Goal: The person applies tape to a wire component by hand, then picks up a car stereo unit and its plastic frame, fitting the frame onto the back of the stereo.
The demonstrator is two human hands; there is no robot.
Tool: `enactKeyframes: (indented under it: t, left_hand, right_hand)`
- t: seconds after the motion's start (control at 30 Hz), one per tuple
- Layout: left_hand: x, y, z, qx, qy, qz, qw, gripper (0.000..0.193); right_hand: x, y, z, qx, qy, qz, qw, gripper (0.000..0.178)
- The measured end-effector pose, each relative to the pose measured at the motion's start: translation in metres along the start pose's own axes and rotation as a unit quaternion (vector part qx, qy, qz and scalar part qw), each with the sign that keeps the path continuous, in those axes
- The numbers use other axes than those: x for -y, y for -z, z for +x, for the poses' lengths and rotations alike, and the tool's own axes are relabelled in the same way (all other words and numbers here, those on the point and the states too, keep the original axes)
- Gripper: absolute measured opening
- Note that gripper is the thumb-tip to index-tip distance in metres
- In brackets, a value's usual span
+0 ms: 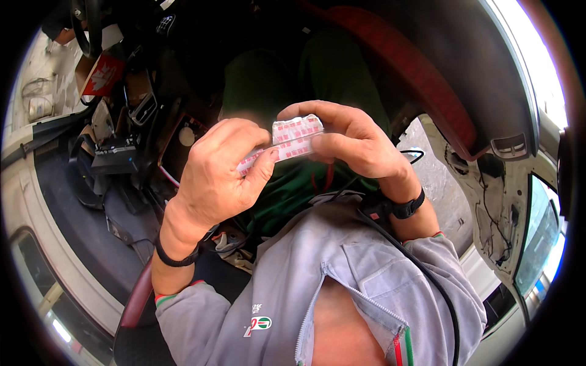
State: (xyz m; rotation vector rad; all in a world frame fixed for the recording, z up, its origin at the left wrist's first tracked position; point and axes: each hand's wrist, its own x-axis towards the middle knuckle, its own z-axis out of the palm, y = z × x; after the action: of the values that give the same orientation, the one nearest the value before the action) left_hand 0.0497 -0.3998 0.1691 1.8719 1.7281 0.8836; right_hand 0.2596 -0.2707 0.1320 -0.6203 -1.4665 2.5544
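Observation:
A small flat strip with a white backing printed in red (293,139) is held up in the middle of the view by both hands. My left hand (217,174) pinches its lower left end between thumb and fingers. My right hand (348,137) grips its upper right end, fingers curled over the top. Both wrists wear black bands. Behind the hands lies dark green fabric (293,183). My grey work jacket (317,293) fills the lower part of the picture.
I am inside a stripped car. A steering wheel (85,24) and loose dashboard parts (116,152) lie at upper left. A red seat edge (415,73) curves at upper right. An open white door with bare wiring (500,213) stands at right. A black cable (427,274) runs over my jacket.

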Motion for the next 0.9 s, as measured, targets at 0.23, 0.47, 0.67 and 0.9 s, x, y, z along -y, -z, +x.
enactKeyframes:
  t: [0.23,0.47,0.67,0.9]
  left_hand:
    - [0.002,-0.008,0.001,0.009,0.058,-0.087,0.994,0.013]
    - [-0.005,-0.011,0.001,0.013,0.056,-0.084,0.995,0.015]
    - [-0.008,-0.016,0.001,0.013,0.05,-0.084,0.995,0.016]
    - [-0.009,-0.035,0.0,-0.098,-0.008,-0.048,0.994,0.014]
  right_hand:
    - [-0.005,-0.009,0.004,-0.04,0.06,-0.064,0.995,0.037]
    - [-0.007,-0.016,0.005,-0.09,0.062,-0.197,0.974,0.034]
    - [-0.006,-0.017,0.005,-0.11,0.0,-0.146,0.983,0.033]
    - [-0.018,-0.016,0.009,-0.137,-0.027,-0.028,0.99,0.03]
